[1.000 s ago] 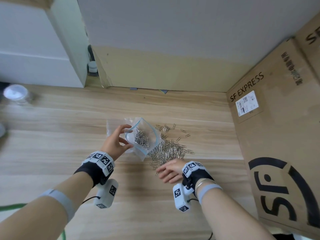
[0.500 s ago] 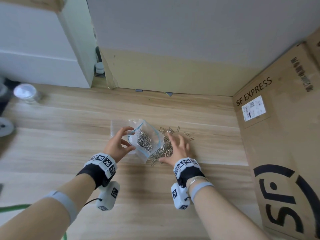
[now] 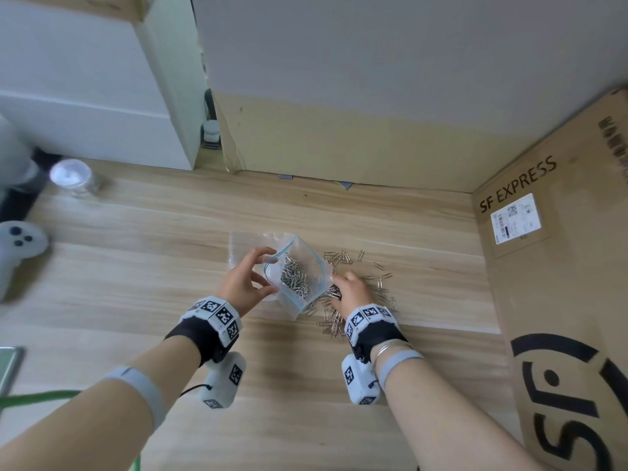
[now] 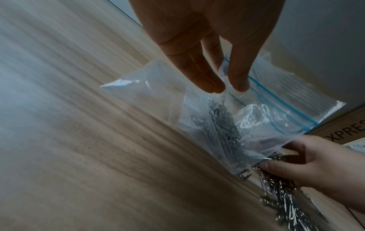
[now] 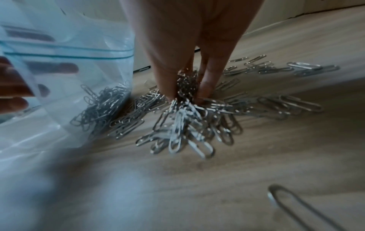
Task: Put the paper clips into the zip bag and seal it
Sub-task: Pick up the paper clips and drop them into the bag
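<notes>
A clear zip bag (image 3: pixel 306 266) with a blue seal line stands with its mouth open on the wooden table (image 3: pixel 136 283); a clump of silver paper clips (image 3: pixel 295 277) lies inside it. My left hand (image 3: pixel 249 283) pinches the bag's (image 4: pixel 266 112) near rim between thumb and fingers (image 4: pixel 207 78). Right of the bag, a loose pile of paper clips (image 3: pixel 360 294) spreads over the table. My right hand (image 3: pixel 350 290) is down on this pile, its fingers (image 5: pixel 171 78) closed round a bunch of clips (image 5: pixel 185 87). The bag's wall (image 5: pixel 69 78) stands just left of that hand.
A large SF EXPRESS cardboard box (image 3: pixel 560 283) walls off the right side. A cardboard panel (image 3: pixel 339 141) and a white cabinet (image 3: pixel 85 79) stand at the back. A clear jar (image 3: pixel 73 178) and a white game controller (image 3: pixel 17 246) lie at the far left.
My right hand moved from the near edge of the pile onto the clips and its fingers closed round a bunch. The left hand kept the bag's mouth open. The head camera shifted slightly.
</notes>
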A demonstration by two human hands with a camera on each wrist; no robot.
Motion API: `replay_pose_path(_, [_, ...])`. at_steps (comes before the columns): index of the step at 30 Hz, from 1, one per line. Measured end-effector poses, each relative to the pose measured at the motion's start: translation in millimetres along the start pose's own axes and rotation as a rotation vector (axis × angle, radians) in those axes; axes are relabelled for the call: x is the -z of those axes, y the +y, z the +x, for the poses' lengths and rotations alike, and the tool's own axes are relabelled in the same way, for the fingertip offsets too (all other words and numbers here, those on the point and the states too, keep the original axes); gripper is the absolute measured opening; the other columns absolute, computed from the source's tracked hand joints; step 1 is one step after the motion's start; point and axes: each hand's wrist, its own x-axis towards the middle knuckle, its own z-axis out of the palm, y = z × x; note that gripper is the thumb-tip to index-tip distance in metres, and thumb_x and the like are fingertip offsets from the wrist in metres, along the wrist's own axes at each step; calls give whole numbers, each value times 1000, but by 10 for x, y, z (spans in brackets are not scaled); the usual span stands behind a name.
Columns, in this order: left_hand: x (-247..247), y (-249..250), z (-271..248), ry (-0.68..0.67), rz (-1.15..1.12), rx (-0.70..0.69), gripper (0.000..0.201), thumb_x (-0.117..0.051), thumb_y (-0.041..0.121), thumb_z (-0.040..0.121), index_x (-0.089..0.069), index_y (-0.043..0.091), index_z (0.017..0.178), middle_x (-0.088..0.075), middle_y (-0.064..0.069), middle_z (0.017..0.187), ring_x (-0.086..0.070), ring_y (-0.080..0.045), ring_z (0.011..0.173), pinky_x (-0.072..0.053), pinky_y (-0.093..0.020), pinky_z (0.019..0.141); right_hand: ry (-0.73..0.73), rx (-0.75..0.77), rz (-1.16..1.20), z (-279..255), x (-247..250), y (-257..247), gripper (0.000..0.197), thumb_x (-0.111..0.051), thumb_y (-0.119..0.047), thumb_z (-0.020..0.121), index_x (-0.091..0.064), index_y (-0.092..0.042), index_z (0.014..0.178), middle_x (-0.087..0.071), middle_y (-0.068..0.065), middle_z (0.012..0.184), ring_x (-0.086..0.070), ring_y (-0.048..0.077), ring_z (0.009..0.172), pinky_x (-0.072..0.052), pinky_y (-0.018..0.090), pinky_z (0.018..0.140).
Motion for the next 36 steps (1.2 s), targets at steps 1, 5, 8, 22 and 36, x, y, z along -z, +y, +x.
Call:
replay_pose_path(1, [1,1,-2,-1,2,2,69,-74,3,68,-37,52,100,-57,12,110,-61,3,65,-54,-29,71,2,-1,11,7,6,-2,38,-59,-6,83,-55,-13,120,-54,12,112,-58,26,94,-44,27,79])
replay_pose_path(5, [-6,1,4,-9,-6,9,63,-74,3,69,-40,40,107,-57,12,110,-62,3,66,-53,-27,72,39,-53,108,7,44,27,15,-63,-10,79,-66,-15,92,-65,9,105,-62,24,81,-47,25,73])
replay_pose_path(8, [-7,2,2,-16,-10,12,63,-74,2,69,-41,38,109,-57,11,110,-62,2,67,-52,-24,70,58,-102,148,-32,132,69,11,-65,-14,78,-68,-18,88,-71,7,96,-54,17,59,-46,25,58])
replay_pose_path(22, [-24,98,1,-48,-11,-10,63,-72,2,70,-40,38,110,-55,13,111,-64,-7,69,-55,-33,75,136,226,218,-7,471,-752,13,-62,-10,80,-68,-16,89,-67,4,100,-62,19,88,-52,35,83])
replay_pose_path(36, [54,-131,-6,39,64,-61,56,-72,3,71,-42,49,66,-60,13,99,-64,-11,70,-55,-33,62,154,-40,226,320,483,-90,24,-53,-13,89,-63,-17,110,-63,5,117,-58,20,102,-47,32,93])
